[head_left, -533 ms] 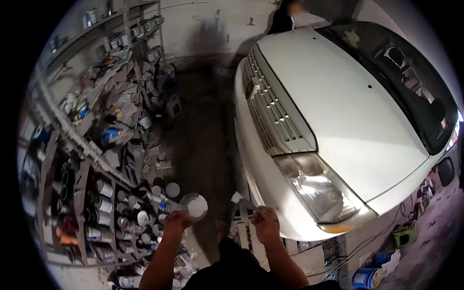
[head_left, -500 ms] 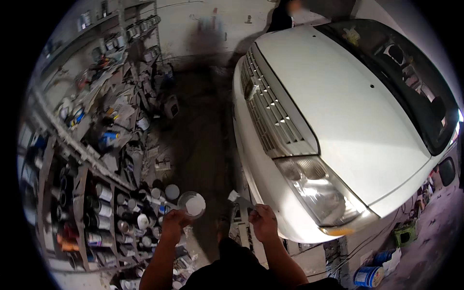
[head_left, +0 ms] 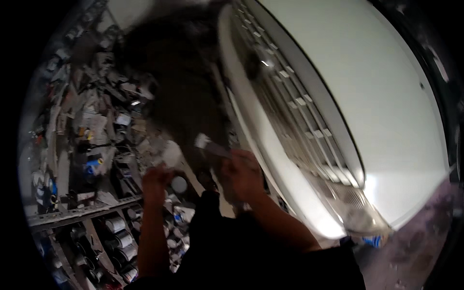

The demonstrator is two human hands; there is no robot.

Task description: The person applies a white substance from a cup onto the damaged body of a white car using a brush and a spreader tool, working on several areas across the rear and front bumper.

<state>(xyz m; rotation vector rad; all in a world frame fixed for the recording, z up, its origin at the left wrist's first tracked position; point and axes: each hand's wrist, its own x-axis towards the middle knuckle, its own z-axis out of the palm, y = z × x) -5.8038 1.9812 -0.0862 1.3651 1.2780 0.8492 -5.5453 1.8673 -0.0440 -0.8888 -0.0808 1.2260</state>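
My left hand (head_left: 155,184) grips a shallow round tub (head_left: 170,154) with white paste in it; motion blurs its rim. In my right hand (head_left: 243,176) is a putty knife (head_left: 217,148), its blade pointing up and left. A lump of white paste (head_left: 202,140) clings to the blade's tip. The knife is apart from the tub, to its right. Just right of my right hand stands the front of a white van (head_left: 270,140), with its slatted grille (head_left: 295,104).
Cluttered shelving on the left bears papers, rags and tools (head_left: 96,121). Paint cans (head_left: 123,239) stand in its lower compartments. A pale round lid or can (head_left: 179,184) lies below my left hand. Dark floor (head_left: 179,87) runs between shelving and van.
My view has swung down and shifted along the van, so the grille sits nearer and larger. Both hands appear higher in the picture, still with the tub and the putty knife.
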